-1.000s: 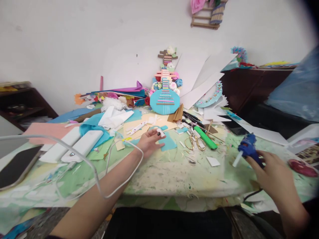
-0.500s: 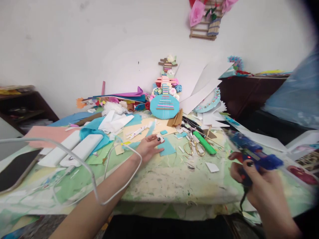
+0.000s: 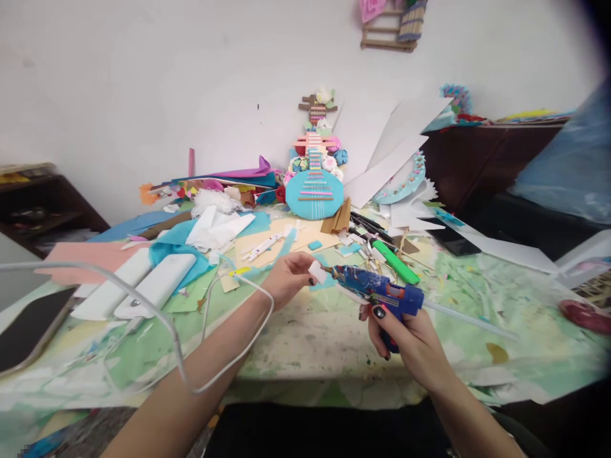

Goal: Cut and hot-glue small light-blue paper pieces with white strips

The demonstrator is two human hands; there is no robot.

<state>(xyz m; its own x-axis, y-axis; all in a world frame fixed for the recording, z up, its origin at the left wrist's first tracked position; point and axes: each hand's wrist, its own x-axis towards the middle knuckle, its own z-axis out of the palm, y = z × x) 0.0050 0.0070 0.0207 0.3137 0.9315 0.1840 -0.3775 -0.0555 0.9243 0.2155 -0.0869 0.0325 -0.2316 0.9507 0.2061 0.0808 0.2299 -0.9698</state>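
Here, the fingers of the left hand (image 3: 289,280) pinch a small white flat piece (image 3: 317,272) between thumb and fingertips, above the worktop (image 3: 296,359). The fingers of the right hand (image 3: 405,334) are wrapped around the handle of a dark blue plastic glue gun (image 3: 375,284), held with its nozzle pointing at the white piece; whether the tip touches it cannot be told. A long translucent glue stick (image 3: 470,320) juts from the gun's rear. Behind the white piece lies a light blue paper sheet (image 3: 324,284), partly covered from sight.

Just beyond the gun lies a bright green slim tool (image 3: 395,261), and past the left hand two white slender pens (image 3: 261,247) rest on cream paper. A looping white cable (image 3: 176,337) passes in front of the left forearm. Farther left lie two white oblong devices (image 3: 157,286). At the back, against the wall, stands a turquoise lute-shaped paper craft (image 3: 315,198) with coloured bars and pale strings.
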